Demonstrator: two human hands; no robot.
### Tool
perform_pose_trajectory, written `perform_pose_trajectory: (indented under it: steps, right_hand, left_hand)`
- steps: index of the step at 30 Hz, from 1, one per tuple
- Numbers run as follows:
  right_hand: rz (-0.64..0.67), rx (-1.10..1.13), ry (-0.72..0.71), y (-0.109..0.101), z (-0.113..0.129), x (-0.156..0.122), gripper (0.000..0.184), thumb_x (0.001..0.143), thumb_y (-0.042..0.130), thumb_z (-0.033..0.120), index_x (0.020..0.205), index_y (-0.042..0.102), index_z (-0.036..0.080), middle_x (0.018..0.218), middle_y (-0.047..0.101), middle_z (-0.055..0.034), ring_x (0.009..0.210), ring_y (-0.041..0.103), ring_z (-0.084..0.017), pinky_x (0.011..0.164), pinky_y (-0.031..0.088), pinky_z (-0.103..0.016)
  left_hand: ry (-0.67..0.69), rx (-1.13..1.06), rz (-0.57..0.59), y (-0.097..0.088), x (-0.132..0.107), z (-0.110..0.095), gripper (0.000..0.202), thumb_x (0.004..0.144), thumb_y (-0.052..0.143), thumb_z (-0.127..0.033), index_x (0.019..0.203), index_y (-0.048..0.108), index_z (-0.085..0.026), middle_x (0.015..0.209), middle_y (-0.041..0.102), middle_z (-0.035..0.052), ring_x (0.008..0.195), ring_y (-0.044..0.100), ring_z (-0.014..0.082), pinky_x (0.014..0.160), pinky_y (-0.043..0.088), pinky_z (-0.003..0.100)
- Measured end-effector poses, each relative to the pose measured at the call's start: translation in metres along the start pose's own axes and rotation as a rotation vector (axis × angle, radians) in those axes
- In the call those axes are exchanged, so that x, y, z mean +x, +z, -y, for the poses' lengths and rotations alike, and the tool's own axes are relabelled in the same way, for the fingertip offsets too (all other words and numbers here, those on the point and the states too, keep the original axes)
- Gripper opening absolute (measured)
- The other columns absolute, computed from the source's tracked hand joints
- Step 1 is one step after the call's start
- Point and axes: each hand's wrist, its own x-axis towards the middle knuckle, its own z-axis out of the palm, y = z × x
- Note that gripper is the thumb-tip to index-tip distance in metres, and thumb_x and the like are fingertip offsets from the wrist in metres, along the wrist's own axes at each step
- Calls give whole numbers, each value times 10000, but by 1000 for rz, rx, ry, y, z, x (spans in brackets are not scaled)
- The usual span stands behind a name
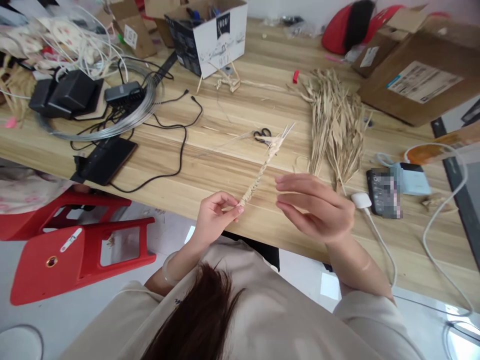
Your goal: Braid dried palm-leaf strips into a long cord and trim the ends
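the left hand (213,217) pinches the near end of a wrapped wire stem (258,178), slanting over the worktop (217,170), probably to leave its length free for the other hand. the right hand (318,205) hangs beside it, fingers parted, nothing visible in them. around these, from the left, lie a wire coil (112,131), a black cable (183,145), scissors (262,134) by the stem's far end, perhaps slightly in the way, and dried leaves (333,125).

Wood-grain table (213,175) before me. Far side, left of middle: white printed box (225,37). Left: silver wire coil (123,126). Middle: black-handled scissors (262,134). Right: dried leaf bundle (339,125); beyond, brown carton (393,97). Near right: light-blue block (414,179).
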Motion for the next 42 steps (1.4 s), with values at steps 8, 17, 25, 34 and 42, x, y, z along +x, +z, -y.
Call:
perform_pose_trajectory:
  steps: [8,17,25,34,42]
  right_hand:
    - [-43,-148,715,16,100,-129,84,810,597,122,818,661,175,762,702,-61,706,682,-178,625,567,-286]
    - [-463,-402,1644,99,205,-232,322,807,570,455,730,679,162,688,715,-71,649,679,-242,557,534,-311]
    - [-246,-167,526,90,117,-130,76,823,581,146,768,635,151,672,695,-48,635,634,-138,645,509,-289]
    - [222,-175,98,48,110,-86,63,876,539,169,867,598,150,706,691,-38,639,596,-123,630,458,-280]
    - [283,-157,334,30,89,-105,124,892,483,157,835,593,170,653,649,-21,591,574,-127,596,430,-277]
  left_hand:
    - [-78,109,97,-8,9,6,370,682,742,-305,1005,647,-150,795,600,13,625,640,117,424,471,171]
    - [14,140,200,-11,2,15,283,696,734,-298,912,693,-120,838,623,45,579,564,71,433,412,161]
    - [111,107,287,-20,-24,12,271,725,708,-329,927,750,-153,903,664,83,606,554,74,459,401,179]
    - [209,557,280,-25,36,-26,359,781,627,-398,997,728,-129,816,711,86,598,615,110,464,430,174]
    - [96,913,230,7,194,-32,213,807,542,-159,917,707,-82,700,679,58,539,601,85,504,439,163]
